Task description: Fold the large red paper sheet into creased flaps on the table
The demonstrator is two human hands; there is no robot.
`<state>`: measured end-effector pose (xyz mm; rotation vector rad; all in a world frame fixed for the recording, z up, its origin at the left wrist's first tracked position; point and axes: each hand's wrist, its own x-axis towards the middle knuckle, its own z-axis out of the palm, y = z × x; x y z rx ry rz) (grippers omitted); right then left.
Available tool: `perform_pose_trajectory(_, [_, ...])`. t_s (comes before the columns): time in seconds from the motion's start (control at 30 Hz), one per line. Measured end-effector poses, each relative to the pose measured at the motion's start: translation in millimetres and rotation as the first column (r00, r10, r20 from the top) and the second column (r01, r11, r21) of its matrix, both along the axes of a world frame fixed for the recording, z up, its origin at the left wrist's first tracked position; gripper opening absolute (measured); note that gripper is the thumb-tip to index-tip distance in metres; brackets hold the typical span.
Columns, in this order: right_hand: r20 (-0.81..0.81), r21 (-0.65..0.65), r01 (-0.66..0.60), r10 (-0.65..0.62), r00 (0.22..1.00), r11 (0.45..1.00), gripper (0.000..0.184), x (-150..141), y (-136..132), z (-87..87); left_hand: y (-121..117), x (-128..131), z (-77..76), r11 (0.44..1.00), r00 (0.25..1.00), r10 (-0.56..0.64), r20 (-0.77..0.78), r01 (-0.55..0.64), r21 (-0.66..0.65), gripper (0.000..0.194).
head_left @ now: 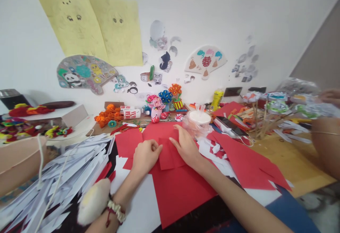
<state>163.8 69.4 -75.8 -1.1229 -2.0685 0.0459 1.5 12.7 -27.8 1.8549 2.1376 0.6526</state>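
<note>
My left hand (145,155) is curled in a pinch on the left edge of a small folded piece of red paper (170,155). My right hand (186,146) lies flat on that same piece, fingers stretched out and pressing it down. The piece rests on larger red sheets (180,190) spread over the table in front of me. A beaded bracelet and a red cord sit on my left wrist (115,211).
A heap of white paper strips (61,176) lies at left. A clear bag with a white cup (199,119) stands behind my right hand. Paper flowers (166,100), a glue bottle (132,113) and sticks (260,123) crowd the back. Other people's arms show at far left (18,158) and far right (325,144).
</note>
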Motion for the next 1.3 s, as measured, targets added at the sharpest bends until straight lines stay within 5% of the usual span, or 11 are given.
perform_pose_trajectory(0.37, [0.323,-0.048,0.001,0.014,0.946,0.999,0.043,-2.4,-3.3,-8.3,-3.5,2.7,-5.4,0.994,0.994,0.075,-0.075,-0.081,-0.07,0.027])
perform_pose_trajectory(0.67, [0.204,-0.072,-0.014,0.029,0.979,0.997,0.041,0.1,-0.8,-7.5,-6.7,1.3,2.3,0.994,0.999,-0.008,-0.036,0.004,-0.107,0.044])
perform_pose_trajectory(0.87, [-0.01,-0.024,-0.051,0.05,0.999,0.998,0.028,-1.9,-8.5,10.4,-8.9,4.5,4.2,0.991,0.999,-0.039,-0.024,0.036,-0.128,0.031])
perform_pose_trajectory(1.1, [0.272,-0.027,-0.001,0.008,0.962,1.0,0.041,-2.8,-9.9,-3.7,-7.6,4.4,0.7,0.992,0.999,-0.022,-0.046,0.016,-0.122,0.03])
perform_pose_trajectory(1.3, [0.33,-0.084,0.033,-0.003,0.944,0.996,0.048,-2.4,-7.4,-8.8,-6.9,1.2,2.4,0.987,0.997,-0.068,-0.042,0.061,-0.149,0.029])
